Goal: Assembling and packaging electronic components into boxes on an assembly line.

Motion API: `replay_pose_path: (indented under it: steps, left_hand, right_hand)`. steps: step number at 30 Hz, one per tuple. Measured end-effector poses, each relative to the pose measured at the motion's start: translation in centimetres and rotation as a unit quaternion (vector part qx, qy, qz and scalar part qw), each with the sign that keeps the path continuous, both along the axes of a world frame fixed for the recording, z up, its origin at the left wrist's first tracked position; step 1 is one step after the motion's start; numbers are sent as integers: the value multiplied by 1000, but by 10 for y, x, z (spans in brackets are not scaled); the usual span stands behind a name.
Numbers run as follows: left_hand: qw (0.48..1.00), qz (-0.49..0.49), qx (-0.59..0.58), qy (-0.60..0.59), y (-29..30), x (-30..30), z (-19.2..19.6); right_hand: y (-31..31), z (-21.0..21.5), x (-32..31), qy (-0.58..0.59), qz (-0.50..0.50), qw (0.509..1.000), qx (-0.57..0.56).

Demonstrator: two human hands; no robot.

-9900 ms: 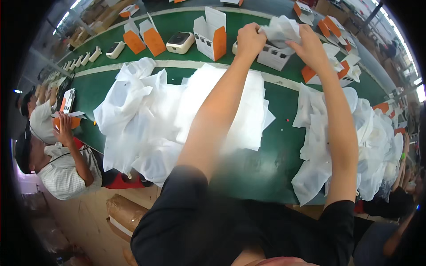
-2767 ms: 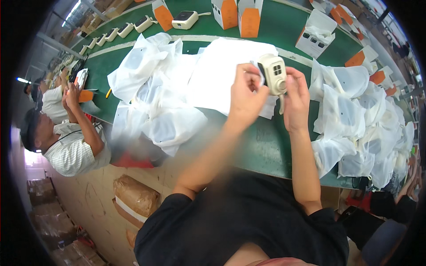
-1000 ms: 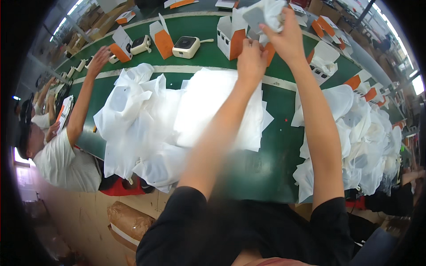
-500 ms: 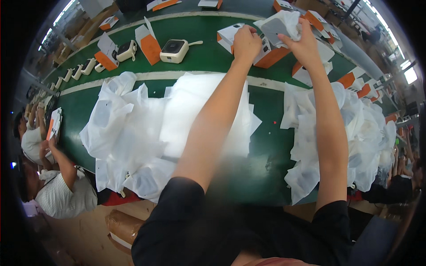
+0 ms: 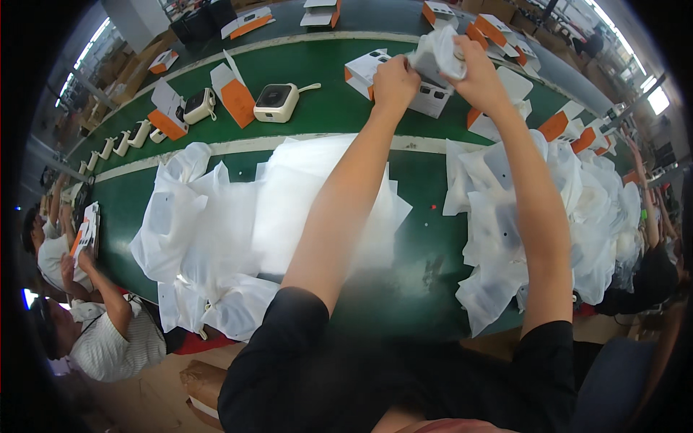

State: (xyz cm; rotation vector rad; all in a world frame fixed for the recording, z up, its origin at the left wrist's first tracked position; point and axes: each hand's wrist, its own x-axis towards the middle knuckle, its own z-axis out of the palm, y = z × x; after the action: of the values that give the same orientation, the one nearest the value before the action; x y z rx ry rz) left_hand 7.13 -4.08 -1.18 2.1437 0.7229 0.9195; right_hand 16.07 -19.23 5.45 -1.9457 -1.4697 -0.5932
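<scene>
At the far side of the table, my left hand (image 5: 395,85) is closed on a white-and-orange carton (image 5: 430,101) at its left side, by the raised flap. My right hand (image 5: 482,78) grips a device in a translucent white bag (image 5: 437,56), tilted over the top of that carton. Whether the bagged device is partly inside the carton is hard to tell, as my fingers cover the opening. Just left of my left hand is a white panel with orange edging (image 5: 367,70). A cream device with a wrist strap (image 5: 276,102) stands further left.
A stack of white bags (image 5: 303,169) lies before me. Bagged items are heaped left (image 5: 180,216) and right (image 5: 498,209). Opened cartons (image 5: 234,94) and more cream devices (image 5: 198,106) line the green belt (image 5: 317,58). A co-worker (image 5: 112,335) handles flattened cartons at left.
The carton has turned, now showing a white printed face where an orange side was. My right hand has shifted slightly left with the bagged device. The co-worker's cartons have moved a little.
</scene>
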Motion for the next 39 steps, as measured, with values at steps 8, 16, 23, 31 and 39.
replay_pose_path:
  steps: [8, 16, 23, 31, 39]
  left_hand:
    - [967, -94, -230, -52, 4, -4, -3]
    - [973, -96, -179, -106, 38, 7, -16]
    - [985, -94, -141, -32, 4, 15, 15]
    - [986, -60, -130, -83, 18, -20, -35]
    - [997, 63, -34, 8, -77, -220, 4]
  right_hand:
    - [0, 5, 7, -109, 8, 980, -165]
    - [30, -8, 3, -60, -57, 964, -252]
    - [-4, 15, 56, -53, -5, 986, -156]
    - [10, -16, 3, -100, 25, 930, -352]
    - [171, 35, 78, 209, 82, 925, -308]
